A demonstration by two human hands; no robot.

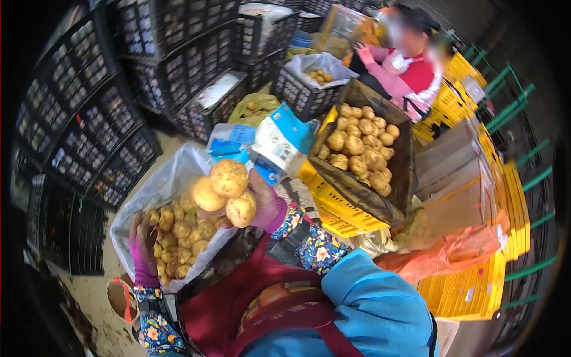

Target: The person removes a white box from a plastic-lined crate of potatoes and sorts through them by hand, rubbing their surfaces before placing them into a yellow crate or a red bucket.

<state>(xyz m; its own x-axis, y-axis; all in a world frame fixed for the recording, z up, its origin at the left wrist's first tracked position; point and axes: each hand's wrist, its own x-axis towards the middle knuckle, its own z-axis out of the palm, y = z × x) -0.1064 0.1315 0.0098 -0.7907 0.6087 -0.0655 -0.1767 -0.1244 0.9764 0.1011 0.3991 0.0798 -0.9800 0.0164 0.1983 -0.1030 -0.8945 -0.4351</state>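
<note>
Plastic, pale and crinkled, is what your left hand [143, 238] has hold of. Its fingers are curled over the near rim of the plastic bag [172, 178], which stands open low on your left. Inside the bag lies a heap of loose potatoes [178, 238], yellow-brown and mostly small, touching one another and reaching up to where your fingers grip. Your right hand [264, 205] is raised just above and to the right of that heap, palm up and closed around three potatoes [229, 178] — one large one on top, two resting below it against your palm. A floral sleeve [315, 244] covers that wrist and runs back into a blue jacket sleeve [375, 297]. Just beyond your right hand sits a blue and white carton [284, 140], tilted. To its right a dark crate [357, 190] is tipped toward you, with more potatoes [360, 149] piled in it. It rests on a yellow crate [339, 214], and further yellow crates [464, 291] stand on the right, with an orange bag [446, 253] lying near them. Black crates [95, 119] are stacked along the left side. At the far end another person [410, 74] in pink and red sits beside a black crate lined with a bag [309, 83], well apart from your hands.
</note>
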